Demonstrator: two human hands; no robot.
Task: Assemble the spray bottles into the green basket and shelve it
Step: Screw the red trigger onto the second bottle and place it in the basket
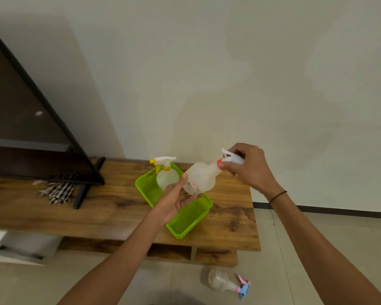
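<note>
Over the wooden table [110, 208] – right hand [249, 168] grips white bottle [201, 178], label unreadable, left hand [174, 201] fingers relaxed beneath

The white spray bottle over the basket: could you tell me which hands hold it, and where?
The right hand grips the white spray bottle by its spray head; the open left hand supports its base.
</note>
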